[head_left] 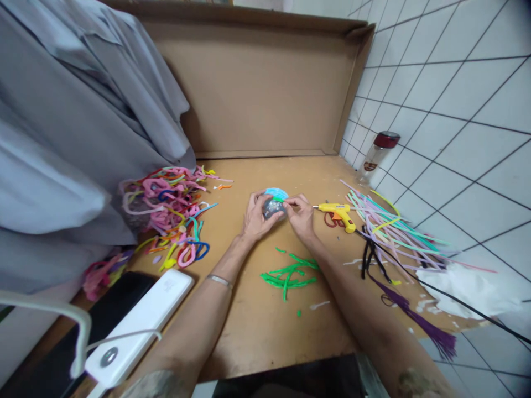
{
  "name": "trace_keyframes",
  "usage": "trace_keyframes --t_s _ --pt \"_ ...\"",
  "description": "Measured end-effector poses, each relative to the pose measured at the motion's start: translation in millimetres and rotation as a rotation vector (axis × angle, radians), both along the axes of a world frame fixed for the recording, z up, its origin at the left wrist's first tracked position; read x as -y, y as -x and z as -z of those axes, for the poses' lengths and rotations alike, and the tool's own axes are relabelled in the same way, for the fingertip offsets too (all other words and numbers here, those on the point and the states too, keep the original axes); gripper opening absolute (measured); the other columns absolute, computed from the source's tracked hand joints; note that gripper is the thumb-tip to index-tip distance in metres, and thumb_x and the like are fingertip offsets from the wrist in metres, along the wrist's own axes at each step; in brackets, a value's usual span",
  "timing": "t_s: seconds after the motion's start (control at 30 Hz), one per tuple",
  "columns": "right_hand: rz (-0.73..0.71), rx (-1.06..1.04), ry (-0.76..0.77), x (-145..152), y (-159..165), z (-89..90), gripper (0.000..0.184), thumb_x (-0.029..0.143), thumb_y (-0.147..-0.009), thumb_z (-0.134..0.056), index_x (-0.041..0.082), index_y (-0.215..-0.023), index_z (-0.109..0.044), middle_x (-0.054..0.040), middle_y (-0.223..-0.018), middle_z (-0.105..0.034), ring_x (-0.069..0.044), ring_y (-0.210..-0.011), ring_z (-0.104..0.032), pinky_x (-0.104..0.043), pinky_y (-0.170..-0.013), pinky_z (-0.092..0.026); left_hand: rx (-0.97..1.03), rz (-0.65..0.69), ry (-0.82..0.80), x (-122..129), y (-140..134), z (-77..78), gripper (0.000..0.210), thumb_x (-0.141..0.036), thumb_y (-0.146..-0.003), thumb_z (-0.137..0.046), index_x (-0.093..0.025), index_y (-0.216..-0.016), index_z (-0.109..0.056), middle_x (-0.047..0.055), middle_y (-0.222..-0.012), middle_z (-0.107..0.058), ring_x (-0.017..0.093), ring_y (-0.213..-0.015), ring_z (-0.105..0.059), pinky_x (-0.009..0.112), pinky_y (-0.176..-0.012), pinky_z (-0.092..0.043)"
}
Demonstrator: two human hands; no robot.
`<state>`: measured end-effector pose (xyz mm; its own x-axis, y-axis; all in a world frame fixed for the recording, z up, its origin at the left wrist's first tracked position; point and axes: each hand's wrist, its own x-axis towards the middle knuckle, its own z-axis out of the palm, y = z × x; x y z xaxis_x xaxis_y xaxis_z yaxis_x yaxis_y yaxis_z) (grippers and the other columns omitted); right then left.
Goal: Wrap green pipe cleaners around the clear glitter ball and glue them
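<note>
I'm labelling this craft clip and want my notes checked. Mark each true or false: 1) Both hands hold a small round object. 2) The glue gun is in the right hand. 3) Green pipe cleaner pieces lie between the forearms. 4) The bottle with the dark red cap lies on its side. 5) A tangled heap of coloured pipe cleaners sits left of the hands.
1) True: the left hand and right hand both grip the small round object.
2) False: the yellow glue gun lies on the board, beside the right hand.
3) True: green pieces.
4) False: the bottle stands upright by the tiled wall.
5) True: heap.
</note>
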<state>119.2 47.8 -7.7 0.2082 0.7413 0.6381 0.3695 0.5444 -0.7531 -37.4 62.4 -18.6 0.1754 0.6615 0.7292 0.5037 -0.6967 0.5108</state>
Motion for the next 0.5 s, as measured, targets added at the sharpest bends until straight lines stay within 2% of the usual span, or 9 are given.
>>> trace_keyframes --t_s 0.13,0.33,0.5 --pt "-0.023 0.023 -0.003 -0.9 1.4 0.6 0.011 0.02 -0.08 -0.059 0.023 -0.078 -0.069 -0.0032 -0.086 -0.067 -0.019 -0.088 -0.064 -0.036 -0.082 -0.054 -0.055 0.023 0.002 -3.5 3.5 3.5 0.074 -0.06 -0.067 -0.076 -0.023 -0.126 -0.05 0.015 -0.133 -0.045 0.031 -0.125 -0.05 0.049 -0.102 -0.046" --pt "-0.087 -0.072 -0.008 -5.9 -2.5 6.0 0.022 0.021 -0.077 -0.062 0.023 -0.098 -0.07 -0.0049 -0.095 -0.068 -0.018 -0.087 -0.065 -0.035 -0.082 -0.054 -0.023 -0.011 -0.019 -6.2 3.5 7.3 0.067 -0.046 -0.069 -0.077 -0.024 -0.125 -0.047 0.013 -0.132 -0.046 0.029 -0.122 -0.053 0.045 -0.099 -0.048" --pt "0.012 -0.167 0.053 -4.3 -3.6 5.8 0.012 0.027 -0.077 -0.06 0.02 -0.085 -0.066 -0.0048 -0.085 -0.069 -0.017 -0.076 -0.064 -0.032 -0.072 -0.053 0.009 -0.031 -0.017 -6.2 4.1 7.0 0.069 -0.041 -0.066 -0.079 -0.024 -0.124 -0.047 0.013 -0.13 -0.048 0.029 -0.121 -0.053 0.045 -0.1 -0.048"
